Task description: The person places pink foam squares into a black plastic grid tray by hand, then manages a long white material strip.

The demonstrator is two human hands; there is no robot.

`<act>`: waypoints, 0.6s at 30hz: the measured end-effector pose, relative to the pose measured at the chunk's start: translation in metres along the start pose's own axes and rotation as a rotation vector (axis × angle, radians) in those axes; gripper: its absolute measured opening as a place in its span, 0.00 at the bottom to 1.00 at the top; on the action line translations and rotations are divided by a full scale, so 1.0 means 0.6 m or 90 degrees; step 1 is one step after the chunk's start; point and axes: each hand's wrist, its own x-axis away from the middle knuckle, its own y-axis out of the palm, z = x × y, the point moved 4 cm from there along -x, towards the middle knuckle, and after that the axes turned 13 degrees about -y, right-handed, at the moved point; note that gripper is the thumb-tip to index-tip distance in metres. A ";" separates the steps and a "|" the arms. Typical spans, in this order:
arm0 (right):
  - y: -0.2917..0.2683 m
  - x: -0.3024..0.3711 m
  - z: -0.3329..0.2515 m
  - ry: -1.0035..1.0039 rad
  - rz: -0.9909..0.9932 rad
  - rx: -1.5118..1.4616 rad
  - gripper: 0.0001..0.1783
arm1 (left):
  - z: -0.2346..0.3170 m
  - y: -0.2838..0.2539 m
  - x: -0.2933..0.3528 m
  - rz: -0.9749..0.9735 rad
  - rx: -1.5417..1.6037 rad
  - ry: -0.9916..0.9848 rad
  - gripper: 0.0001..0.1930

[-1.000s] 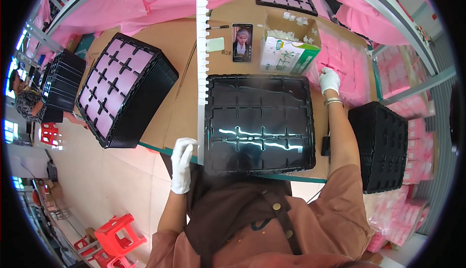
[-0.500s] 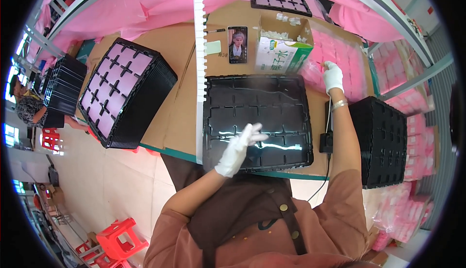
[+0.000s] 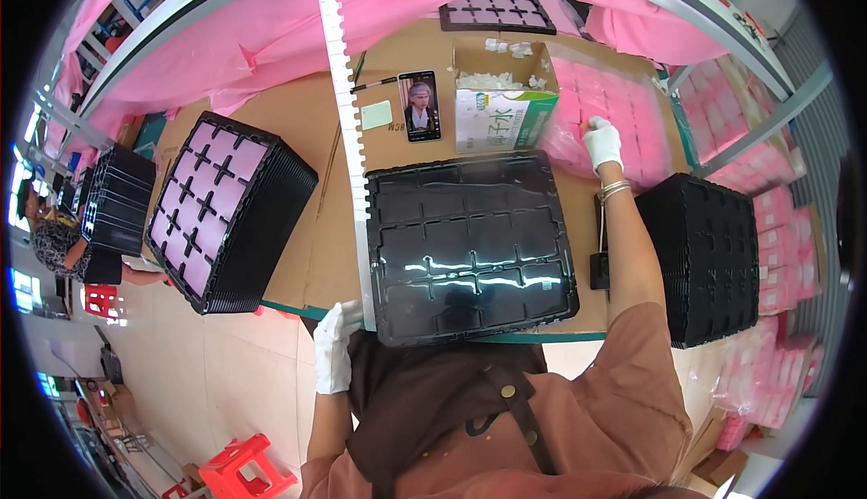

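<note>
Pink packets lie beyond the black tray's far-right corner, nearest the right hand, fingers curled, grip not discernible; left hand, loosely open, apparently unloaded, beside its near-left corner.

The centre tray is formed of smooth black plastic, its raised ribs streaked with glossy highlights. A duller sheen is shown by the black tray stack. The table is covered with matt brown cardboard. The pink packs are wrapped in wrinkled, shiny clear film. The left glove and right glove are made of matt white fabric. Polished metal is seen in the bracelet, glossy glass in the smartphone, creased soft cloth in the dark apron, smooth red plastic in the stool
</note>
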 end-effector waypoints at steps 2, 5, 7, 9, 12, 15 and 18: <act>0.012 0.009 -0.022 -0.070 -0.091 0.002 0.15 | 0.002 -0.006 0.000 0.032 0.051 -0.010 0.23; 0.031 0.013 -0.022 -0.091 -0.172 0.127 0.18 | 0.016 0.007 -0.001 0.031 0.062 0.007 0.21; 0.030 0.022 -0.039 -0.044 -0.204 0.180 0.18 | 0.018 0.012 -0.006 0.009 0.024 0.029 0.20; 0.039 0.026 -0.036 -0.034 -0.168 0.172 0.17 | 0.020 0.012 -0.005 0.006 0.019 0.043 0.19; 0.045 0.024 -0.007 -0.011 -0.092 0.150 0.14 | 0.031 0.014 -0.008 -0.001 -0.007 0.058 0.19; 0.028 0.015 0.001 -0.052 0.020 0.066 0.10 | 0.047 0.025 -0.023 -0.025 -0.040 0.054 0.20; -0.042 0.016 0.003 -0.047 0.369 0.011 0.09 | 0.067 0.064 -0.051 -0.121 -0.022 0.024 0.24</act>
